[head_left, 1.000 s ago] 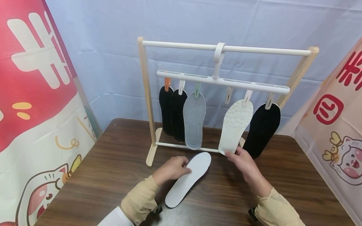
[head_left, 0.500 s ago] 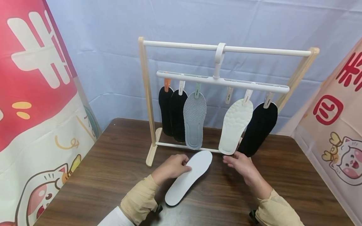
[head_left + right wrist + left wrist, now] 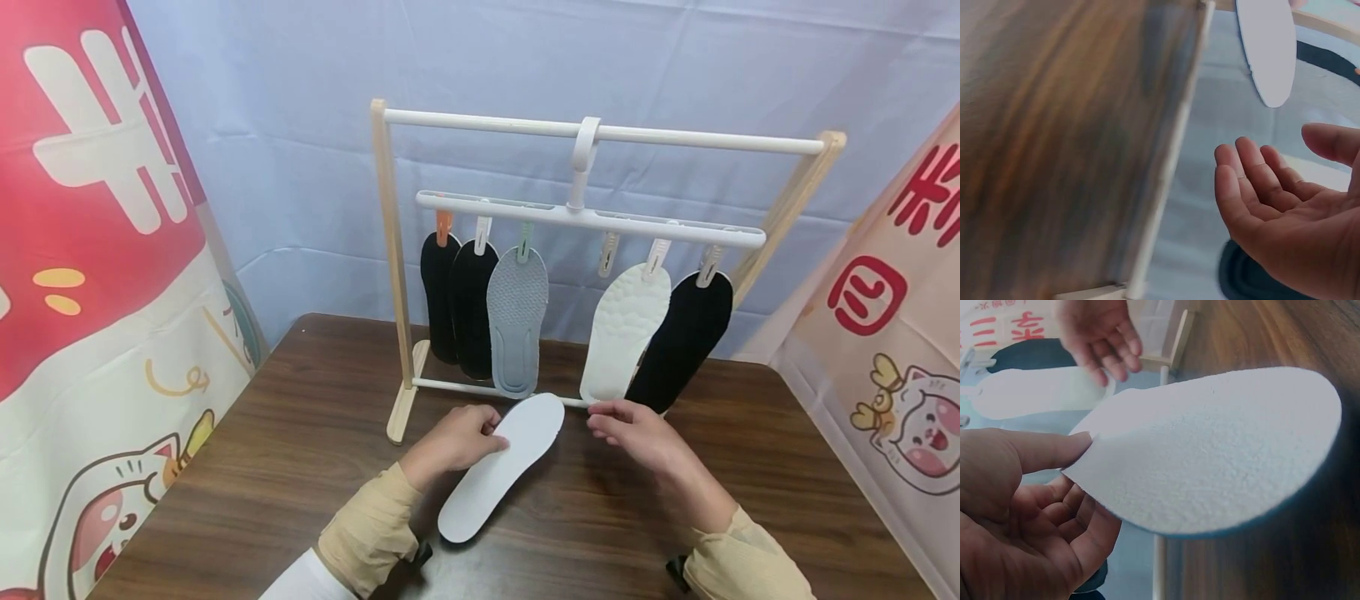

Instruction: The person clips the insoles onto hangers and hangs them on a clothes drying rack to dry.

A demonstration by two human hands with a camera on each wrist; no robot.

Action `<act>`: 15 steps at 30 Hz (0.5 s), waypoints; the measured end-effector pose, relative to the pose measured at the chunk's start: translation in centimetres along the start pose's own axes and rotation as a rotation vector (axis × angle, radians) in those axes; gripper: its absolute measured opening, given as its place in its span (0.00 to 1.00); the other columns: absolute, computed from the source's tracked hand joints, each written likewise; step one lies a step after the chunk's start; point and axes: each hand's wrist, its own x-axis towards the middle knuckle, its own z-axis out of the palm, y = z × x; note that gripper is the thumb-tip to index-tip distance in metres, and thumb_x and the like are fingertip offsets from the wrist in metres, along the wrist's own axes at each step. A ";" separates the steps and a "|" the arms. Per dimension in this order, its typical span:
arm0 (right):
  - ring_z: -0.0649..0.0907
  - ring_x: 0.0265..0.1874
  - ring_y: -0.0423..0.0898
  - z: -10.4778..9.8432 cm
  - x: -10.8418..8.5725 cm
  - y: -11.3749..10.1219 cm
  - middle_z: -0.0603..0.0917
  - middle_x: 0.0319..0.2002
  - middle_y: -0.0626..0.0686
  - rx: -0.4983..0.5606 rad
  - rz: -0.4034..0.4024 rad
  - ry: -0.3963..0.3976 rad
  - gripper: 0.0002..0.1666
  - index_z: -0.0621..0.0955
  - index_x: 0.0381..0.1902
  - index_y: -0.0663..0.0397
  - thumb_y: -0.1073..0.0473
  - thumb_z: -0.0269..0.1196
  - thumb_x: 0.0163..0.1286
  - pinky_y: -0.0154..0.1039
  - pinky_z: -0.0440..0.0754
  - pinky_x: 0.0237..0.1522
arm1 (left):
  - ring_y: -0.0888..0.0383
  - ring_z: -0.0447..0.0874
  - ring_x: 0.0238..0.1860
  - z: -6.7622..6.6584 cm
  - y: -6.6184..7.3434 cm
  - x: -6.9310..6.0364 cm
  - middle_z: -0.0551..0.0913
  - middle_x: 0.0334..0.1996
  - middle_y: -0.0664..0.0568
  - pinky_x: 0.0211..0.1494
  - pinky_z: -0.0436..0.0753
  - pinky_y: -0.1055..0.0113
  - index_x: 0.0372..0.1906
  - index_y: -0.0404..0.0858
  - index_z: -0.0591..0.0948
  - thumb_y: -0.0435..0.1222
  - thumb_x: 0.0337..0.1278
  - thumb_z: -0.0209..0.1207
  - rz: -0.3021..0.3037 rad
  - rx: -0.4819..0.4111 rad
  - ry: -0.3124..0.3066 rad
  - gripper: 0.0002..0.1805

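In the head view, my left hand point(image 3: 453, 442) pinches a white-faced insole point(image 3: 498, 471) by its edge, thumb on top. The insole is tilted, its wider end raised toward the rack. Up close in the left wrist view, the insole point(image 3: 1222, 450) has a dark edge underneath, and the curled fingers lie below it. My right hand point(image 3: 637, 433) is just below a hanging white insole point(image 3: 628, 325), holding nothing. The right wrist view shows the right hand point(image 3: 1285, 206) palm up, its fingers loosely bent and the thumb apart.
A wooden rack with a white top bar point(image 3: 480, 124) carries a clip hanger point(image 3: 517, 208). Clipped to it are a grey insole point(image 3: 517, 325) and several black ones, including one at the right point(image 3: 686, 337). A beige clip point(image 3: 608, 254) hangs between grey and white insoles.
My right hand has left the hanging white insole's lower end and shifted slightly left. The right black insole has swung left. The insole in my left hand has risen a little.
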 end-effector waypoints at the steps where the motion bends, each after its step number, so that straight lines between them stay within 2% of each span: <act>1: 0.85 0.53 0.53 -0.1 -0.1 -0.4 0.85 0.54 0.63 -0.003 -0.013 0.000 0.26 0.75 0.63 0.70 0.56 0.59 0.77 0.39 0.82 0.52 | 0.61 0.74 0.30 -0.1 0.1 0.0 0.78 0.29 0.56 0.35 0.76 0.67 0.36 0.38 0.82 0.38 0.61 0.67 -0.001 -0.005 0.001 0.07; 8: 0.84 0.55 0.55 -0.5 -0.3 -3.0 0.83 0.56 0.67 0.011 -0.124 0.026 0.26 0.72 0.65 0.73 0.57 0.56 0.79 0.37 0.82 0.55 | 0.60 0.75 0.31 -0.3 0.5 0.0 0.79 0.29 0.56 0.36 0.77 0.67 0.38 0.39 0.83 0.38 0.61 0.66 -0.009 -0.015 0.005 0.07; 15: 0.85 0.53 0.48 -0.8 -0.1 -4.5 0.80 0.60 0.69 0.069 -0.157 0.069 0.27 0.70 0.66 0.73 0.57 0.56 0.80 0.39 0.81 0.57 | 0.60 0.75 0.32 -0.5 1.0 0.1 0.79 0.30 0.55 0.36 0.77 0.66 0.40 0.38 0.83 0.39 0.62 0.66 -0.017 -0.035 0.001 0.09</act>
